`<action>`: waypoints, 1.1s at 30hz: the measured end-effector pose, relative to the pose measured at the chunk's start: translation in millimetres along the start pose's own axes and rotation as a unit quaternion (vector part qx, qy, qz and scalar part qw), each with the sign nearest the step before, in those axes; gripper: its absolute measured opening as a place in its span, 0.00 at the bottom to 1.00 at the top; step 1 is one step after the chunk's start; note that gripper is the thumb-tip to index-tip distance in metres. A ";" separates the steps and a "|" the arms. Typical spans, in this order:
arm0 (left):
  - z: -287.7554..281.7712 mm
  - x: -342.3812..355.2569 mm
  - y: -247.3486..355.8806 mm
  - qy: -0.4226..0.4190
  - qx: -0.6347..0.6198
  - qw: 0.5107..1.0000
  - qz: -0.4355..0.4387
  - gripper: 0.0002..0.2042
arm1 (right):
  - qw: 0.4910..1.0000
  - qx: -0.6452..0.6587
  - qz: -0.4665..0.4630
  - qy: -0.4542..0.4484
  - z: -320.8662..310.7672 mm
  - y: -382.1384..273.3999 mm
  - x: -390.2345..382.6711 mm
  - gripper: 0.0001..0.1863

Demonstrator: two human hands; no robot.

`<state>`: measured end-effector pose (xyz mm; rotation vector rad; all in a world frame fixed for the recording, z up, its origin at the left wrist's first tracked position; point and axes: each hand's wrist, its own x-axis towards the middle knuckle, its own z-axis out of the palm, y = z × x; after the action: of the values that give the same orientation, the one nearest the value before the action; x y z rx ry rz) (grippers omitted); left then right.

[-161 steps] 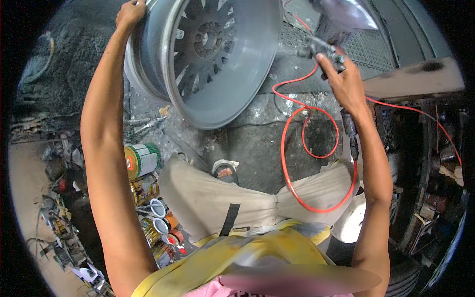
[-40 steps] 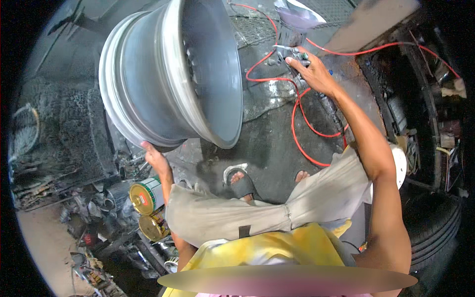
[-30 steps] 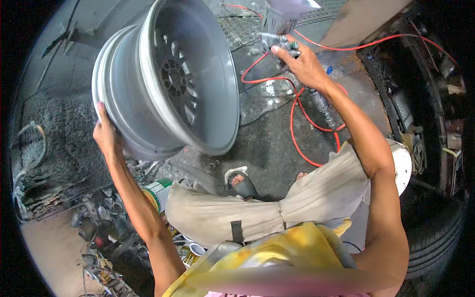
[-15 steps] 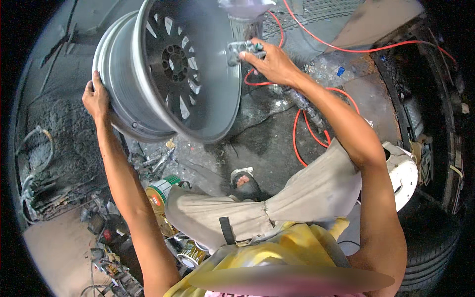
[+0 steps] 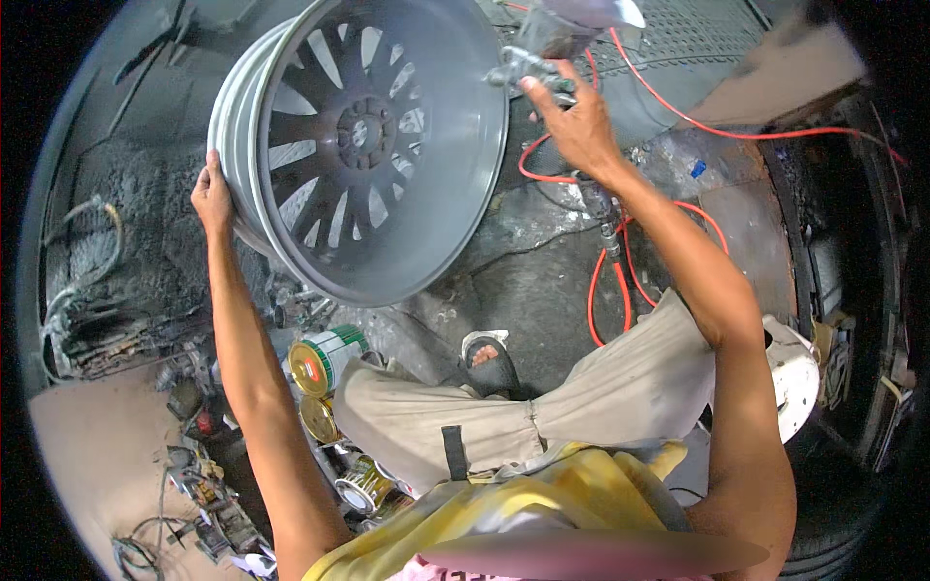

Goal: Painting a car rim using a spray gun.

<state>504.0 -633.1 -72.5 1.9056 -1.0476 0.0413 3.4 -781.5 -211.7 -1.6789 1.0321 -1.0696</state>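
A large grey wheel rim (image 5: 446,218) with many spokes stands tilted ahead of me, its hollow side turned toward me. At its left edge my left hand (image 5: 215,197) is closed around the outer lip. My right hand (image 5: 581,126) wraps around a spray gun (image 5: 523,73) just beyond the rim's right edge. A paint-stained cup (image 5: 562,31) sits on top of the gun and leans to the right. The gun's nozzle points left, toward the inside of the rim, without touching it.
A red air hose (image 5: 746,133) loops over the floor right of the rim. Paint tins (image 5: 339,351) stand by my left leg, near a pile of tools and scrap (image 5: 208,508). A white stool (image 5: 792,378) is at my right, above a black tire (image 5: 838,547).
The rim has turned so that its spokes and hollow inside face me more. My right hand has moved right with the spray gun, whose cup now tilts. My left hand still grips the lip.
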 end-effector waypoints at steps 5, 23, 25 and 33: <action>-6.8 8.8 -17.8 -0.007 0.012 0.999 -0.030 0.27 | 0.998 0.054 0.008 -0.010 -1.0 -10.5 -5.0 0.25; -10.7 11.9 -31.2 0.053 -0.047 0.991 -0.112 0.24 | 0.980 0.162 -0.066 -0.091 11.3 -117.8 -13.3 0.18; -3.7 7.7 -28.3 0.059 -0.049 0.991 -0.108 0.24 | 0.979 0.164 -0.043 -0.115 15.2 -125.8 -28.8 0.17; -5.2 -1.3 -22.5 0.071 -0.046 0.992 -0.096 0.22 | 0.965 0.154 -0.097 -0.189 29.8 -122.9 -61.4 0.17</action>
<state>520.3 -623.9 -86.0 1.8827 -0.7548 0.0181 36.6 -683.2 -117.0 -1.6611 0.4400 -0.9269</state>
